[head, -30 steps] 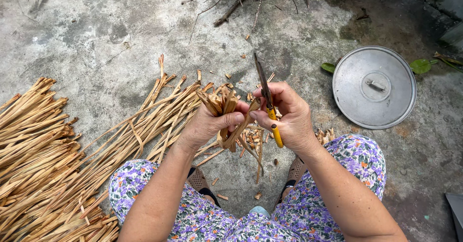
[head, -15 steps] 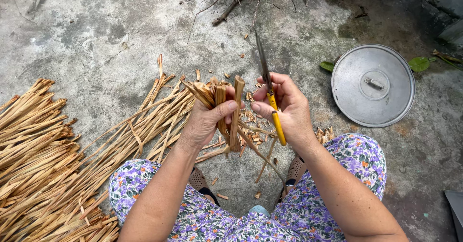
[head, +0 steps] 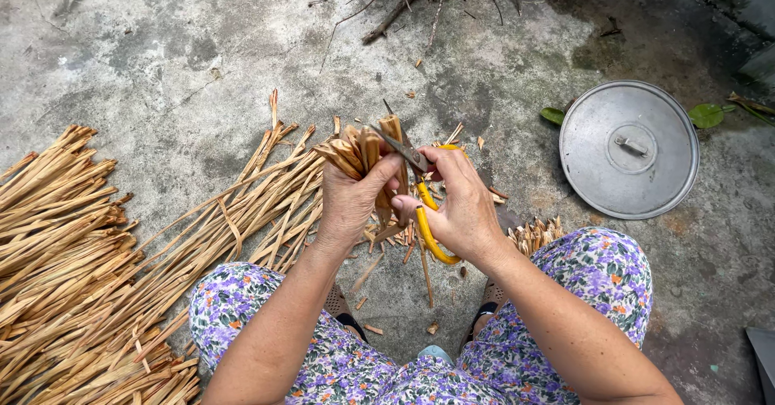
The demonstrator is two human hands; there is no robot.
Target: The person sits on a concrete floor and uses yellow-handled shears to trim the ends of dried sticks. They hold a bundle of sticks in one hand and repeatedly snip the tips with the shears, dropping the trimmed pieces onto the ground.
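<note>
Left hand (head: 349, 203) fingers clamp dried strip bundle (head: 363, 151); right hand (head: 464, 207) fingers grip yellow-handled scissors (head: 420, 191), blades across bundle

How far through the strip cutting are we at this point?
Done, by the look of it: a small pile of short cut pieces by the right knee, plus scraps under the hands. In hand: the left hand grips a bunch of dry strips while the right hand works yellow-handled scissors across it. Left: the large heap of long strips, apparently uncut, so most remains.
</note>
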